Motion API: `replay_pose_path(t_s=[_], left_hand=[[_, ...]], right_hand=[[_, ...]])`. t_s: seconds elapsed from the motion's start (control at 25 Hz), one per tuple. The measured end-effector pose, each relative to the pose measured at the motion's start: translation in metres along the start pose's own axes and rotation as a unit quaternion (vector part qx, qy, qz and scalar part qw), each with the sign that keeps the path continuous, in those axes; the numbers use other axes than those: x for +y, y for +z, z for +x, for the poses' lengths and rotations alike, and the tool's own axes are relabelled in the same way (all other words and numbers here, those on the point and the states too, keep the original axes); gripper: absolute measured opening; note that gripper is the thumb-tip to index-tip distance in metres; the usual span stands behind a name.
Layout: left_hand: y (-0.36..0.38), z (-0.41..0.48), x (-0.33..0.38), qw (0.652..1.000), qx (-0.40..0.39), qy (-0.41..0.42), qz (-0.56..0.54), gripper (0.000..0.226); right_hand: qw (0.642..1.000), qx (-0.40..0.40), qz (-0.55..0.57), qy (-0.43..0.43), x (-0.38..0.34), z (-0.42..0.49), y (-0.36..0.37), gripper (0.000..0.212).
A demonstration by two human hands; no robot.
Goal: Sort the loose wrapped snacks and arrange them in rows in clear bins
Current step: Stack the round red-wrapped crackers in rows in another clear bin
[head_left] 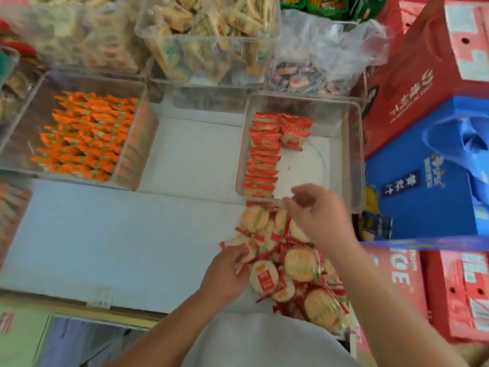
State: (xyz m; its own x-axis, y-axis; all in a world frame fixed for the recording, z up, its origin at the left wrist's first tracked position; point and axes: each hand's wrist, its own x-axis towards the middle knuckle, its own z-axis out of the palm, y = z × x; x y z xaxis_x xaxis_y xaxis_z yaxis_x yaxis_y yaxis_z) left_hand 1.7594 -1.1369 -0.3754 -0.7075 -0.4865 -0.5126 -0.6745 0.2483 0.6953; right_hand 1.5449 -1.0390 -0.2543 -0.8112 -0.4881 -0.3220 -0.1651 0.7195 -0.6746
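— So, where are the loose snacks (299, 266)?
— Heaped on the tabletop (105, 247), just before the clear bin (356, 154), which holds one full row and a short second.
— And the grip?
— Left hand (227, 271) clamped on a packet (246, 256) at the heap's edge; right hand (317, 215) over the bin's near rim, too blurred to tell.

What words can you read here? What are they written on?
"IGE": white letters, turned round and cut off, on the red carton.
White Chinese characters, upside down, on the red bag: I cannot read them.
White characters on the blue bag: too blurred.
Red labels on the wrapped snacks: too blurred.
Sticker on the table edge: too small.
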Motion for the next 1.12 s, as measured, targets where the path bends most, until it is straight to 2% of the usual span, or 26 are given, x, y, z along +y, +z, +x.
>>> replay_pose_path(t_s=[0.08, 0.16, 0.24, 0.32, 0.48, 0.6, 0.64, 0.72, 0.8, 0.88, 1.0, 1.12], left_hand=[[0.017, -0.003, -0.009, 0.995, -0.007, 0.038, 0.092, 0.044], [0.023, -0.001, -0.008, 0.988, 0.04, 0.051, 0.14, 0.046], [0.027, 0.005, -0.011, 0.98, 0.081, 0.05, 0.177, 0.047], [0.03, 0.009, -0.023, 0.974, 0.077, 0.038, 0.211, 0.046], [0.02, 0.006, -0.043, 0.968, 0.091, 0.042, 0.229, 0.04], [0.009, -0.009, -0.044, 0.984, 0.117, -0.037, 0.128, 0.066], [0.005, -0.014, -0.043, 0.986, 0.117, -0.059, 0.099, 0.065], [-0.005, -0.023, -0.042, 0.989, 0.107, -0.077, 0.074, 0.042], [-0.015, -0.033, -0.036, 0.988, 0.132, -0.079, 0.034, 0.023], [-0.022, -0.045, -0.025, 0.983, 0.149, -0.094, -0.043, 0.017], [-0.02, -0.061, -0.003, 0.968, 0.123, -0.111, -0.191, 0.01], [-0.015, -0.075, 0.018, 0.953, 0.103, -0.099, -0.269, 0.01]], right_hand=[[1.0, -0.023, -0.009, 0.009, 0.021, -0.043, 0.013, 0.026], [0.998, -0.04, -0.019, 0.034, 0.043, -0.072, 0.016, 0.024], [0.998, -0.027, -0.029, 0.057, 0.066, -0.089, 0.011, 0.024], [0.996, -0.004, -0.062, 0.061, 0.083, -0.099, 0.004, 0.028], [0.986, 0.038, -0.147, -0.065, 0.097, -0.079, 0.009, 0.043], [0.966, 0.043, -0.22, -0.127, 0.094, -0.043, 0.022, 0.045], [0.96, 0.04, -0.248, -0.126, 0.095, -0.032, 0.027, 0.045], [0.95, 0.015, -0.294, -0.101, 0.098, -0.017, 0.034, 0.048], [0.947, -0.013, -0.312, -0.079, 0.104, -0.009, 0.037, 0.054], [0.952, -0.032, -0.29, -0.09, 0.107, -0.005, 0.038, 0.059], [0.95, -0.059, -0.293, -0.088, 0.101, -0.002, 0.036, 0.064], [0.954, -0.056, -0.278, -0.1, 0.088, -0.002, 0.027, 0.052]])
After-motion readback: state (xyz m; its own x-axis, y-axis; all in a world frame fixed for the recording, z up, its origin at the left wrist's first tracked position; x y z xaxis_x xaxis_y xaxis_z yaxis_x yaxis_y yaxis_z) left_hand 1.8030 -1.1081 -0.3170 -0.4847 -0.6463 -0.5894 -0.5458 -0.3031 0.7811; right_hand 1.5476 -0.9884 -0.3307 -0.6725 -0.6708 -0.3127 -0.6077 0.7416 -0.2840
